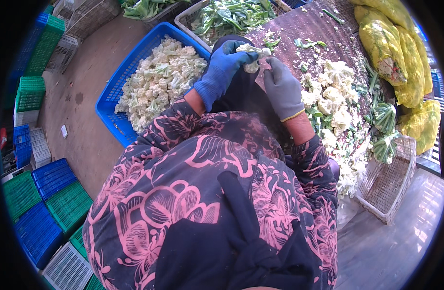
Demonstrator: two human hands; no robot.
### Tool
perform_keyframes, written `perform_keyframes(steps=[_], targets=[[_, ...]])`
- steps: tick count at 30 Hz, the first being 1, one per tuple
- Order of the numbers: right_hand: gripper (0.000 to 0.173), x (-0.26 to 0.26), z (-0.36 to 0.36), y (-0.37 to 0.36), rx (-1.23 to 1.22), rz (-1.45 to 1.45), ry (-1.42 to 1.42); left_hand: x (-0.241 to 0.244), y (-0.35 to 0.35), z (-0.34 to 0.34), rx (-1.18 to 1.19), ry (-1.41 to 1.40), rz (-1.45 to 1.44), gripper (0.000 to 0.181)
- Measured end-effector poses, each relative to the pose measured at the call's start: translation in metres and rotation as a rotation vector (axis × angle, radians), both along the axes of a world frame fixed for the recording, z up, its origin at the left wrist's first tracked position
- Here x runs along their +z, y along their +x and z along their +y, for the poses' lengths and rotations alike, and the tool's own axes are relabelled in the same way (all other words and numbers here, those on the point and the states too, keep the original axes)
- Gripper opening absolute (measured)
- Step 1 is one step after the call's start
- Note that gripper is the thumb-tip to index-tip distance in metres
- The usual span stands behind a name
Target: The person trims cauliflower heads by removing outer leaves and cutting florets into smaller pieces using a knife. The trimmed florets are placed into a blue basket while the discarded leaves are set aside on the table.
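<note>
My left hand (227,63), in a blue knit glove, grips a cauliflower floret (251,66) above my dark-trousered knee. The floret's pale cut stem (265,52) points right. Just beside that stem is my right hand (283,81), in a grey glove with a yellow cuff edge. Its fingers are curled, and whether they hold a small tool is hidden. At the left a blue plastic basket (111,85) holds a heap of cut cauliflower florets (160,76). Larger cauliflower pieces (332,96) lie to the right of my right hand on a brown work surface (291,27).
Leaf trimmings (233,16) fill a crate at the top. Yellow mesh sacks (383,47) stand at the upper right, above a white plastic crate (388,181) and trimmed cauliflower heads with green stalks (385,117). Blue and green crates (55,177) line the left side.
</note>
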State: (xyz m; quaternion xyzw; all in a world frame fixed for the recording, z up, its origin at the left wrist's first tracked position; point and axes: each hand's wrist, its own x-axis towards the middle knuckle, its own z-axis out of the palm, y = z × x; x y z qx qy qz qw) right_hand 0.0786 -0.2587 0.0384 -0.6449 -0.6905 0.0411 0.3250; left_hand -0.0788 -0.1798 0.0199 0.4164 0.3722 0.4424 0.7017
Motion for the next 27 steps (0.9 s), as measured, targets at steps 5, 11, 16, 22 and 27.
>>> perform_keyframes(steps=[5, 11, 16, 22, 27], targets=[[0.018, -0.026, -0.015, 0.029, -0.079, -0.065, 0.018, -0.013, 0.008, 0.010, -0.139, -0.205, -0.299, 0.023], [0.020, -0.032, -0.004, 0.016, -0.192, -0.070, -0.258, -0.014, 0.021, -0.025, -0.022, 0.139, 0.108, 0.025], [0.017, -0.033, 0.013, 0.029, -0.426, 0.920, -0.607, -0.022, -0.025, 0.009, -0.174, -0.215, -0.496, 0.034], [0.042, 0.015, 0.015, -0.049, 0.004, 0.942, -0.448, -0.015, -0.074, 0.006, -0.037, -0.201, -0.562, 0.032], [0.060, 0.004, 0.021, -0.103, 0.174, 0.421, -0.312, -0.030, -0.107, 0.004, 0.060, -0.143, -0.497, 0.030]])
